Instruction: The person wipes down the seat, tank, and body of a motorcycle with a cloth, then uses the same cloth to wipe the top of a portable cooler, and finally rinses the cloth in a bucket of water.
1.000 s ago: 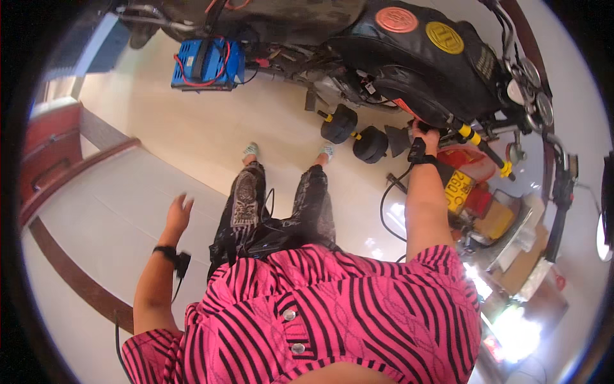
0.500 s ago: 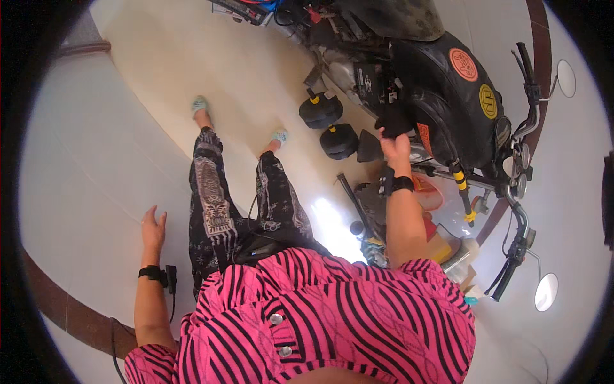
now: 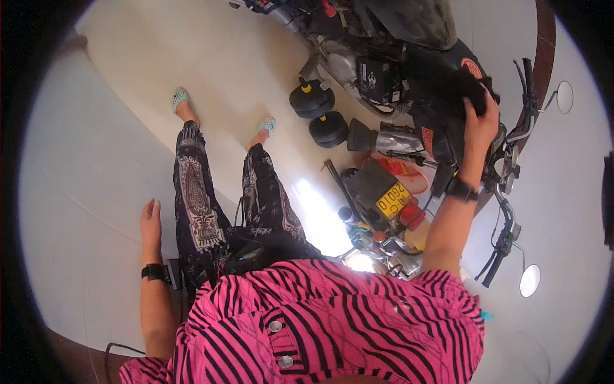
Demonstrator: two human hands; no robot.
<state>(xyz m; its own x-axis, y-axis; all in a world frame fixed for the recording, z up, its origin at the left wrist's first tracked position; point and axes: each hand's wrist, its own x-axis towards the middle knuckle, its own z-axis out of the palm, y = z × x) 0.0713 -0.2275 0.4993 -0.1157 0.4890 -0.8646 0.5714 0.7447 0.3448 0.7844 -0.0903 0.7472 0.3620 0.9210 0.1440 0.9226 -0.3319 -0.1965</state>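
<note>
A black motorcycle [image 3: 396, 70] stands to my front right on a pale tiled floor, its fuel tank [image 3: 448, 83] bearing a round orange badge. My right hand [image 3: 481, 118] rests on the tank near the handlebars [image 3: 511, 160], with a dark cloth or pad under the fingers. My left hand [image 3: 151, 221] hangs at my side, fingers loosely straight, holding nothing. Both wrists carry black bands. I stand in patterned dark trousers and a pink striped shirt.
Two black round parts [image 3: 320, 109] lie on the floor beside the engine. A yellow plate [image 3: 393, 200] and red parts sit low by the front wheel. Two round mirrors [image 3: 529, 280] stick out on stalks. A cable [image 3: 115, 349] trails by my left side.
The view has swung, so the motorcycle now lies further right. My right hand has moved from the lower side of the bike up onto the tank. My left arm has dropped to my side.
</note>
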